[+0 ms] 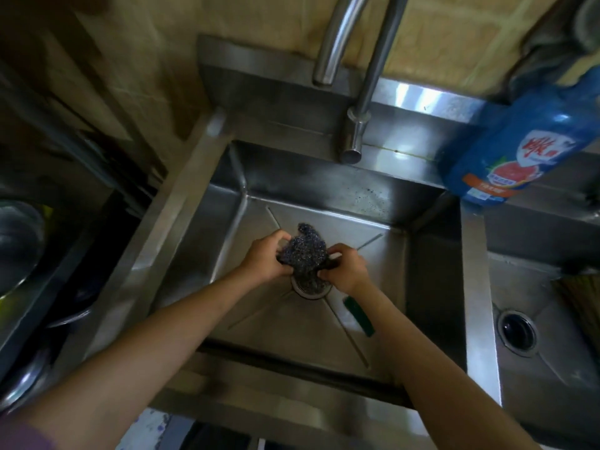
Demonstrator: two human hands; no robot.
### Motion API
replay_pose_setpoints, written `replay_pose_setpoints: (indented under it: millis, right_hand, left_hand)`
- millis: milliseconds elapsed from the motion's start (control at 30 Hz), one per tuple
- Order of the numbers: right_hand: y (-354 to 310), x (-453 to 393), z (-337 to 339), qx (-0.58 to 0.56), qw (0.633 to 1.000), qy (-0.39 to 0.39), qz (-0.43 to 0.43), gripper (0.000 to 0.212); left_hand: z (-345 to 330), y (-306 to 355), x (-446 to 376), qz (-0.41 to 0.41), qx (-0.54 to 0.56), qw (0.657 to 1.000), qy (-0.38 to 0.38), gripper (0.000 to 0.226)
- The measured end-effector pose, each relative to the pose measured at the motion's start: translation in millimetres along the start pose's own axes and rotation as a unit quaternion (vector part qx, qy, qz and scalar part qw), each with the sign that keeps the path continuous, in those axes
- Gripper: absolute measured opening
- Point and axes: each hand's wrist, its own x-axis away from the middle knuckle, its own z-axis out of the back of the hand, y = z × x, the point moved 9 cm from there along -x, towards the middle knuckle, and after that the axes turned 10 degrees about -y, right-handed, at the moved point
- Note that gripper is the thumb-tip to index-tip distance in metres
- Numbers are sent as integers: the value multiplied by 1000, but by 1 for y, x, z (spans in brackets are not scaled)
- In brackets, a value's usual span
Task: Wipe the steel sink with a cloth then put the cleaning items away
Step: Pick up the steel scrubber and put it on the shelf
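Note:
A dark, glittery scrubbing cloth is bunched up over the middle of the steel sink, just above the drain. My left hand grips its left side and my right hand grips its right side, both with fingers curled round the fabric. A green scrub pad lies on the sink floor by my right forearm. The drain is partly hidden by the cloth.
The steel faucet arches over the back rim. A blue dish soap bottle stands at the back right. A second basin with its own drain lies to the right. Metal pots sit at the left.

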Motion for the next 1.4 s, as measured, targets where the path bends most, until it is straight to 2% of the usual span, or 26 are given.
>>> replay_pose_setpoints:
  millis: [267, 467, 800, 1033, 1133, 1400]
  right_hand:
    - [-97, 15, 7, 48, 994, -2, 98, 36]
    - [-168, 26, 1, 69, 985, -13, 157, 44]
    - [-284, 64, -31, 101, 965, -28, 239, 42]
    - [-351, 91, -61, 127, 949, -36, 286, 39]
    - [-374, 98, -75, 111, 946, -55, 298, 43]
    - [-442, 126, -107, 134, 915, -79, 373, 45]
  left_hand:
    - [71, -2, 61, 27, 53, 992, 114, 60]
    - [125, -12, 111, 42, 70, 976, 201, 66]
    - [208, -37, 201, 57, 93, 951, 290, 64]
    - [248, -55, 267, 67, 95, 932, 343, 62]
    - [260, -64, 293, 77, 104, 924, 360, 63]
    - [289, -81, 362, 112, 132, 875, 451, 60]
